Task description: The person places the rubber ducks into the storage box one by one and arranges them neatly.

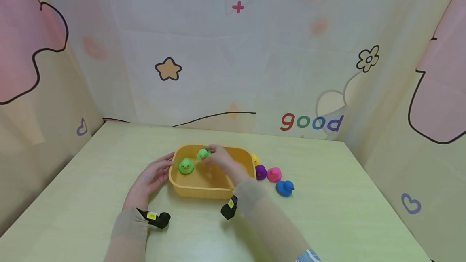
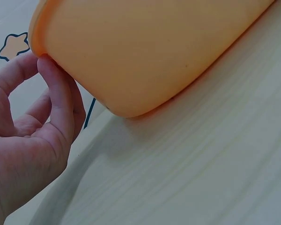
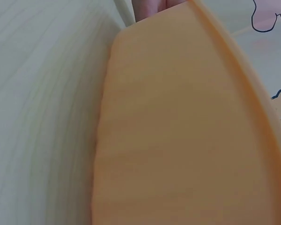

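Observation:
My right hand [image 1: 220, 159] pinches a green rubber duck [image 1: 202, 155] over the inside of an orange-yellow plastic basin [image 1: 204, 192]. A second green duck [image 1: 186, 166] sits in the basin's left part. At the left end, my left hand [image 1: 154, 175] touches the basin from outside. The left wrist view shows the fingertips of that hand [image 2: 37, 112] against the underside of the rim, palm clear of the wall. In the right wrist view the basin's side wall [image 3: 178, 117] fills most of the picture and hides the right hand.
Right of the basin, on the pale table [image 1: 327, 213], are a partly hidden yellow duck [image 1: 256, 159], a purple duck [image 1: 260, 172], a pink duck [image 1: 274, 174] and a blue duck [image 1: 285, 188]. A printed cloth [image 1: 218, 51] encloses the back and sides.

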Demonstrator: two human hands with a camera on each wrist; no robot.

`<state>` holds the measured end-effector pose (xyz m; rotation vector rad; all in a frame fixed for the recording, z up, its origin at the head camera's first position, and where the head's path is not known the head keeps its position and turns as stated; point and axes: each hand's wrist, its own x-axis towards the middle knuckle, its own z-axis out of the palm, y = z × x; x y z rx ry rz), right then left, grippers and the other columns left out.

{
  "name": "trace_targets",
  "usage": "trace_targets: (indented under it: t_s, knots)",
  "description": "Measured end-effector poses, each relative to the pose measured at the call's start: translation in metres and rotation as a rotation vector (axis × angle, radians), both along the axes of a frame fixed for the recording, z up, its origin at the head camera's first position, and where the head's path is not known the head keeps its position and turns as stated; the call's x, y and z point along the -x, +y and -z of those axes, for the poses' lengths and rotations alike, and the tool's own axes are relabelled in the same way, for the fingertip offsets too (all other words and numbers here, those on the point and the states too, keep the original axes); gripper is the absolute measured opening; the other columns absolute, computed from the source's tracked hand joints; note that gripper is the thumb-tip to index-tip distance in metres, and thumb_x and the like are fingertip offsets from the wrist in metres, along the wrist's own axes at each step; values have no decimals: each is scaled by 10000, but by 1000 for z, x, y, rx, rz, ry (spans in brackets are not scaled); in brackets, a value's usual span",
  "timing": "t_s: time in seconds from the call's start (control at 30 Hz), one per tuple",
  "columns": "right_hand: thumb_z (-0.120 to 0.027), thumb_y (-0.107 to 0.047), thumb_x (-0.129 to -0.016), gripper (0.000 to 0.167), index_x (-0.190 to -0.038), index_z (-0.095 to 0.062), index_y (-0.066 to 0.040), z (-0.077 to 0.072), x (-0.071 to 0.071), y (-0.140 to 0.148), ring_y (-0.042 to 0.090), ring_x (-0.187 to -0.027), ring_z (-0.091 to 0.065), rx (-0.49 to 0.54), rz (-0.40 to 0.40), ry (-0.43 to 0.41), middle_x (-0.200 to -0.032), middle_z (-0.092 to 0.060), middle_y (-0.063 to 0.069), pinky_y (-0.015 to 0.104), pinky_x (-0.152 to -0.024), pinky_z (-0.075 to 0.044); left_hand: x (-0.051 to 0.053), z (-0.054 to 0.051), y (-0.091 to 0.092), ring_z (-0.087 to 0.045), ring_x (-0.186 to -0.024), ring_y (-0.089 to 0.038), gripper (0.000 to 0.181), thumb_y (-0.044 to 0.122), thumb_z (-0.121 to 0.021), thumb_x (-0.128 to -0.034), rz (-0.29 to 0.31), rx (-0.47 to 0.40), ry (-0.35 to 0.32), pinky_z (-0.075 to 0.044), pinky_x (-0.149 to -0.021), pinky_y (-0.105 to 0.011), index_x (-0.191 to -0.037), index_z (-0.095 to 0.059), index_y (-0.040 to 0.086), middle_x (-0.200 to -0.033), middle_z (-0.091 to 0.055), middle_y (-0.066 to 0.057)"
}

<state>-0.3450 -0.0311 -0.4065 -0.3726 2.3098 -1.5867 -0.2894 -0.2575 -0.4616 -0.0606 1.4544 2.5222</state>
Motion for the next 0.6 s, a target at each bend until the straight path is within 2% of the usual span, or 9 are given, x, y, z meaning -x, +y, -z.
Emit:
trace_targets:
  t_s: [0.13, 0.2, 0.27, 0.37, 0.47, 0.5, 0.6]
  knots:
    - [-653, 76, -826, 438, -1257, -572, 87, 7, 4, -2, 179, -863, -560, -28, 11, 8, -1196, -613, 218, 341, -815, -551, 0, -1, 0, -642, -978, -39, 629, 22, -456, -1005, 8, -10, -2, -540, -867, -182, -1559, -157, 23, -1098, -665, 70]
    - [-671, 57, -825, 444, -1260, -584, 61, 14, 8, -5, 208, -896, -579, -68, 31, -2, -1209, -612, 205, 349, -815, -552, 1, -1, 1, -643, -976, -40, 626, 22, -456, -1006, 9, -12, -3, -540, -869, -183, -1558, -160, 22, -1095, -668, 67]
    - [-710, 18, -817, 465, -1269, -598, 17, 16, 7, -6, 223, -928, -598, -125, 51, 29, -1244, -607, 184, 343, -826, -550, 1, -2, 1, -644, -972, -40, 629, 22, -456, -1005, 8, -8, -1, -542, -863, -183, -1558, -157, 18, -1092, -671, 67]
    - [-793, -54, -761, 465, -1204, -653, -43, 60, 46, -7, 193, -839, -606, -131, 37, 97, -1159, -638, 149, 287, -719, -552, 1, -2, 0, -642, -966, -34, 630, 26, -449, -1009, 12, -3, 7, -542, -857, -179, -1559, -143, 17, -1087, -671, 71]
    - [-823, -60, -733, 454, -1164, -681, -69, 81, 64, -7, 184, -826, -593, -141, 32, 92, -1118, -649, 121, 277, -682, -545, 1, -2, 0, -638, -973, -35, 630, 27, -448, -1008, 18, 3, 18, -542, -857, -181, -1558, -141, 10, -1088, -668, 73]
    - [-810, -60, -751, 432, -1162, -680, -59, 81, 64, -7, 193, -843, -593, -145, 28, 85, -1114, -647, 129, 279, -692, -546, 0, -2, -1, -636, -977, -33, 630, 28, -444, -1010, 21, 6, 19, -541, -859, -180, -1559, -136, 12, -1089, -666, 77]
    - [-720, 12, -821, 431, -1243, -634, -5, 35, 19, -8, 265, -1036, -580, -193, 54, 28, -1252, -610, 177, 357, -852, -542, 0, -2, -1, -635, -984, -31, 632, 28, -443, -1009, 22, 12, 24, -540, -859, -178, -1557, -130, 5, -1089, -663, 81]
